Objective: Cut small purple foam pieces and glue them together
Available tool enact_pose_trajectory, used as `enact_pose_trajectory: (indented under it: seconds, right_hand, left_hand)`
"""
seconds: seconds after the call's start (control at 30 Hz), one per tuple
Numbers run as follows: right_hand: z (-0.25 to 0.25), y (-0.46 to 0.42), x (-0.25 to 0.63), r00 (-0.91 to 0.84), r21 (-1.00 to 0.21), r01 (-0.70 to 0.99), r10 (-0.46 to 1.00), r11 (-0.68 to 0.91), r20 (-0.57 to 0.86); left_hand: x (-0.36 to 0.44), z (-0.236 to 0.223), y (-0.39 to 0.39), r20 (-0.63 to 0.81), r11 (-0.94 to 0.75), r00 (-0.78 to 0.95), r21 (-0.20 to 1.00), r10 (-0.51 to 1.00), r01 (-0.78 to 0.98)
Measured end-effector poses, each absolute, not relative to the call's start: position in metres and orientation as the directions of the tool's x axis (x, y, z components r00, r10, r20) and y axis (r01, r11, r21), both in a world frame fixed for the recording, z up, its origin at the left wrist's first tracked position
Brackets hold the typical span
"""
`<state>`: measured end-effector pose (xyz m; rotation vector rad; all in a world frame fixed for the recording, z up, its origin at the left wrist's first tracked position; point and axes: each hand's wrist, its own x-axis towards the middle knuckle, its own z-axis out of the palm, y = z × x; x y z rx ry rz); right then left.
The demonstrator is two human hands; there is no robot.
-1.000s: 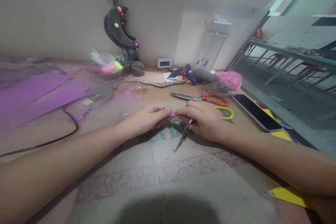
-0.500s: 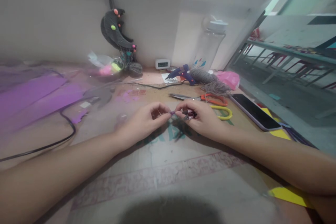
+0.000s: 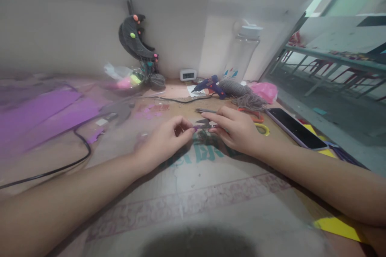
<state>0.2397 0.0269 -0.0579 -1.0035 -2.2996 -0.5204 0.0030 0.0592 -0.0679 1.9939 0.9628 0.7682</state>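
Observation:
My left hand point(image 3: 173, 136) pinches a small purple piece point(image 3: 196, 127) between thumb and fingertips over the middle of the table. Opposite it, my right hand point(image 3: 237, 126) is closed on small snips point(image 3: 205, 123), whose parted dark blades point left at the purple piece. Whether the blades touch the piece I cannot tell. Just behind my right hand lie orange-handled scissors point(image 3: 255, 115), partly hidden by it. A yellow handle loop point(image 3: 263, 129) shows beside its wrist.
At the back stand a small digital clock point(image 3: 188, 75), a glue gun point(image 3: 211, 86), grey yarn point(image 3: 241, 92) and a clear bottle point(image 3: 243, 54). A phone point(image 3: 297, 128) lies right. Purple sheets point(image 3: 57, 104) and a black cord point(image 3: 87, 150) are left; a dark crescent ornament point(image 3: 132, 38) rests against the wall.
The snips have turned in my right hand, from hanging down toward me to pointing left at the purple piece. My left hand keeps its pinch on the piece.

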Motion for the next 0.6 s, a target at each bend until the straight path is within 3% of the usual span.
enact_pose_trajectory:
  seconds: [0.17,0.6]
  right_hand:
    - [-0.0626,0.0309,0.24,-0.605,0.253,0.732,0.433,0.633,0.668]
    - [-0.0625,0.032,0.2391,-0.61,0.23,0.709,0.418,0.666,0.673]
  left_hand:
    - [0.003,-0.0676,0.0595,0.193,-0.427,0.53,0.827,0.826,0.365]
    - [0.0036,-0.0652,0.0579,0.214,-0.468,0.537,0.789,0.816,0.397]
